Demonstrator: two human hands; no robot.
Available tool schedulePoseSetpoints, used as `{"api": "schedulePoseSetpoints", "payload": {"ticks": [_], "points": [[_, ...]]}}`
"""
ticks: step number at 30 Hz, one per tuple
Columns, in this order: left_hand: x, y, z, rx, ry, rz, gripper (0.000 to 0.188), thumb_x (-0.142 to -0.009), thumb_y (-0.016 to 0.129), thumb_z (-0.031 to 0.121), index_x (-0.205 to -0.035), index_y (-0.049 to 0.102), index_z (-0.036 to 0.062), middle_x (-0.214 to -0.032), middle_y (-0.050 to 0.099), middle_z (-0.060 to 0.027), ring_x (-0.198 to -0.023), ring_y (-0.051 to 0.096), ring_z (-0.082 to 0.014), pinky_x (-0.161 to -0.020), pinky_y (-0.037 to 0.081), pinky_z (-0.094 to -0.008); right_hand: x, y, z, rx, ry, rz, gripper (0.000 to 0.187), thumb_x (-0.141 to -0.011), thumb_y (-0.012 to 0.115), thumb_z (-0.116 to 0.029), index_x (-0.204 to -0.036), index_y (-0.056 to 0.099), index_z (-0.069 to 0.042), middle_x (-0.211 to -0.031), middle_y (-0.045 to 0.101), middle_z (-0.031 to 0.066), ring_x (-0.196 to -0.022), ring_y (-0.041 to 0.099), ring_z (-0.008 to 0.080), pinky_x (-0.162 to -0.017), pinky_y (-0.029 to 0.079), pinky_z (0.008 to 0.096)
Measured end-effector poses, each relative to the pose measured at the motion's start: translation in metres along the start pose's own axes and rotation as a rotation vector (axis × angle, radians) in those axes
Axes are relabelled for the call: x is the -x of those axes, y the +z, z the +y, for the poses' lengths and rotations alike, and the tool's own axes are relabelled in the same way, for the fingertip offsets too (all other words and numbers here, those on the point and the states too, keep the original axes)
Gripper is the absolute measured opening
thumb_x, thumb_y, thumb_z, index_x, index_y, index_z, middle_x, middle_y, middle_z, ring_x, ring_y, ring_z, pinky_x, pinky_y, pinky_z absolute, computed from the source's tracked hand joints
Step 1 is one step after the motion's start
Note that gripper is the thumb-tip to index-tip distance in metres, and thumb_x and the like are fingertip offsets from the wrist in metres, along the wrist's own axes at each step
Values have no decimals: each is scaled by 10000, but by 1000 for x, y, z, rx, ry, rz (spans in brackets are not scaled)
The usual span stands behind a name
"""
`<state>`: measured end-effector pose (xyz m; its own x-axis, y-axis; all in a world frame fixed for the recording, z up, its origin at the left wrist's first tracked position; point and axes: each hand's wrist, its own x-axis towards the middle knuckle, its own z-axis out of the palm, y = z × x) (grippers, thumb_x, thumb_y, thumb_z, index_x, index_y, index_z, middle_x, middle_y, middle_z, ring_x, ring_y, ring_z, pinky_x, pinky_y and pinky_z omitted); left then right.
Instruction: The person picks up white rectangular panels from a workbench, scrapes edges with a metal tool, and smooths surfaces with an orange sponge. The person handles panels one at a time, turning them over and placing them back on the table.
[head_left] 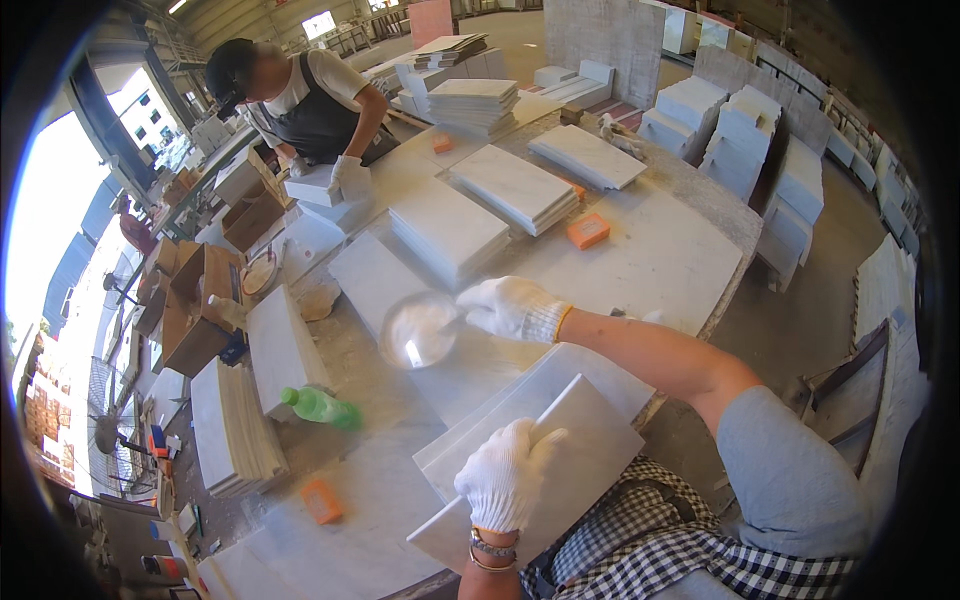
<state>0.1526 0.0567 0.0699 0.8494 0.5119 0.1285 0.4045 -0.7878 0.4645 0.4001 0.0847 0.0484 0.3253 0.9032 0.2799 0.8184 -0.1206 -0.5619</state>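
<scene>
My left hand (503, 475), in a white knit glove, is closed over the upper edge of a white stone tile (585, 440), which stands tilted toward me. Behind it another pale tile (470, 435) lies flat on the table. My right hand (515, 308), gloved too, reaches to the right rim of a round bowl (418, 332) with whitish contents. Its fingers are drawn together; what they hold, if anything, is hidden. A green plastic bottle (322, 408) lies on its side left of the bowl.
Stacks of white tiles (450, 230) stand beyond the bowl, with another stack (235, 430) at left. Orange blocks (588, 231) lie about the stone-topped table (665, 250). Across it a co-worker (320, 105) in gloves and an apron handles tiles. Cardboard boxes (200, 310) stand at left.
</scene>
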Motion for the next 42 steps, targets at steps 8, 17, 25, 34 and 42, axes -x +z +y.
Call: {"api": "schedulePoseSetpoints", "payload": {"ticks": [8,17,25,34,42], "points": [[2,0,-1,35,-52,24,422,-847,755,540,-999,748,147,-868,745,-101,-776,717,-337,-642,528,-446,167,-112,71,-148,554,435,294,-949,703,-184,-1206,736,-45,-1033,758,127,-879,718,196,-750,569,323],[1,3,-4,52,-43,0,413,-859,766,488,-1012,751,104,-856,736,-128,-796,705,-352,-706,528,-447,271,-74,140,205,905,385,536,-853,750,-421,-1271,705,-88,-1186,749,166,-1097,716,335,-957,551,418],[0,3,-8,145,-46,14,394,-864,750,493,-984,745,118,-817,728,-126,-773,701,-353,-686,522,-440,220,-69,118,42,934,331,395,-835,819,-379,-1017,699,-50,-1016,739,139,-942,711,252,-845,550,388],[0,5,-8,100,-36,12,413,-864,751,503,-1014,740,119,-837,737,-124,-776,708,-354,-687,528,-448,201,-131,1,-87,190,221,185,-821,746,-86,-999,709,-53,-943,699,111,-855,691,260,-806,561,352],[-1,5,-8,94,-46,22,423,-859,759,508,-1018,741,117,-833,739,-119,-775,711,-347,-694,529,-443,187,-129,-27,-113,130,58,267,-813,721,-55,-1065,764,-132,-958,687,87,-897,692,250,-829,564,356]]}}
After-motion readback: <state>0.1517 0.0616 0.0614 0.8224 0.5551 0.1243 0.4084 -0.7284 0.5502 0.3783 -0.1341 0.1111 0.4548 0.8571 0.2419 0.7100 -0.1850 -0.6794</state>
